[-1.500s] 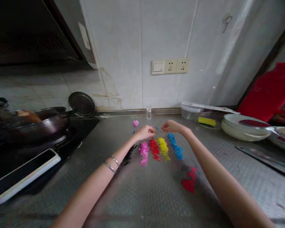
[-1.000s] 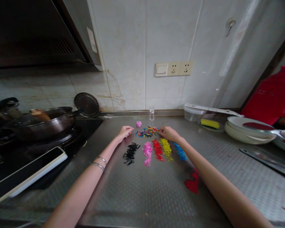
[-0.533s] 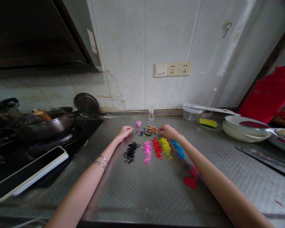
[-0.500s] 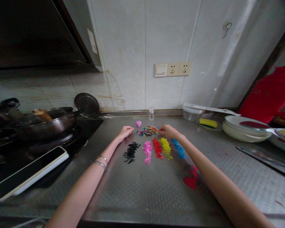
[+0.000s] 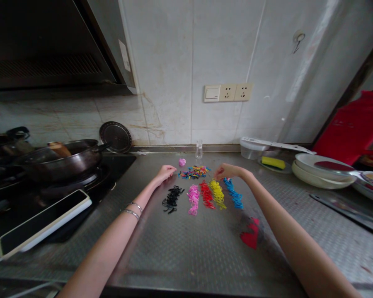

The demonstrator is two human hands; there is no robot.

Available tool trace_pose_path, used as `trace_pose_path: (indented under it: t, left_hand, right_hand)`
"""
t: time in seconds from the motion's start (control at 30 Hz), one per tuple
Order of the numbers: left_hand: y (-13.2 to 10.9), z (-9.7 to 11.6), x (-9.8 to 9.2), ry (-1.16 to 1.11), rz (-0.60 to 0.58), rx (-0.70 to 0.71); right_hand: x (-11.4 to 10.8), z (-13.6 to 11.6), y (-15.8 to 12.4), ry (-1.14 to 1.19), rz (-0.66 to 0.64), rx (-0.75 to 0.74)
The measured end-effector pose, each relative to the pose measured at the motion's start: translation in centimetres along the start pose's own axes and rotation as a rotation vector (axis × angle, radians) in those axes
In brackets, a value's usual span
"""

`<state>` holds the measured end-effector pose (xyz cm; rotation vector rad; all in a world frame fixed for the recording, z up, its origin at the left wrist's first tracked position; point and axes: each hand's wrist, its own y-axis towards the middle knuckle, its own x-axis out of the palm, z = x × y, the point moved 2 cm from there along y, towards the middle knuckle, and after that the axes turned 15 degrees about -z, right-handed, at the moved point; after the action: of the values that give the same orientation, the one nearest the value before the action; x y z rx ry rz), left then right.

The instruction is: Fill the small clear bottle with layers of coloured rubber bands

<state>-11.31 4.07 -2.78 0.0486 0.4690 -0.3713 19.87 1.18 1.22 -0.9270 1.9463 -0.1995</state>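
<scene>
A mixed pile of small coloured rubber bands (image 5: 194, 172) lies on the steel counter. In front of it, sorted bands form a black pile (image 5: 173, 198), a pink pile (image 5: 193, 198), a red pile (image 5: 207, 194), a yellow pile (image 5: 217, 193) and a blue pile (image 5: 233, 193). My left hand (image 5: 165, 173) rests just left of the mixed pile, its fingers closed together; their contents are hidden. Over the top of the yellow and blue piles hovers my right hand (image 5: 226, 171), fingertips pinched downward. Whatever it pinches is too small to make out.
Behind the mixed pile are a pink bundle (image 5: 182, 162) and a clear bottle (image 5: 199, 149). A phone (image 5: 45, 223) and pan (image 5: 65, 159) are on the left. Bowls (image 5: 321, 176), a yellow sponge (image 5: 272, 162) and a knife (image 5: 345, 212) lie right. A torn bag with red print (image 5: 251, 235) lies near my right forearm.
My right hand has moved right, from the edge of the mixed pile to above the yellow and blue piles. My left hand stays beside the mixed pile. The view has shifted slightly.
</scene>
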Motion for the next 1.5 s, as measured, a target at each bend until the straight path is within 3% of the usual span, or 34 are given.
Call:
trace_pose_path:
  t: [0.27, 0.5, 0.6, 0.87, 1.3, 1.5]
  left_hand:
    - [-0.1, 0.1, 0.0, 0.003, 0.004, -0.014]
    - [0.0, 0.0, 0.0, 0.019, 0.006, -0.002]
    - [0.0, -0.1, 0.0, 0.022, 0.017, 0.003]
    - [-0.1, -0.1, 0.0, 0.024, 0.006, 0.014]
    - [-0.1, 0.0, 0.1, 0.02, 0.023, -0.007]
    - [0.0, -0.1, 0.0, 0.039, 0.02, -0.009]
  right_hand:
    - [0.0, 0.0, 0.2, -0.009, 0.045, -0.022]
    - [-0.2, -1.5, 1.0, -0.158, 0.317, -0.09]
    - [0.5, -2.8, 1.5, -0.257, 0.374, -0.082]
    - [2.5, -3.9, 2.2, -0.355, 0.445, 0.093]
    - [3.2, -3.8, 2.1, -0.402, 0.494, 0.137]
    - [2.4, -3.4, 2.0, -0.391, 0.503, 0.121]
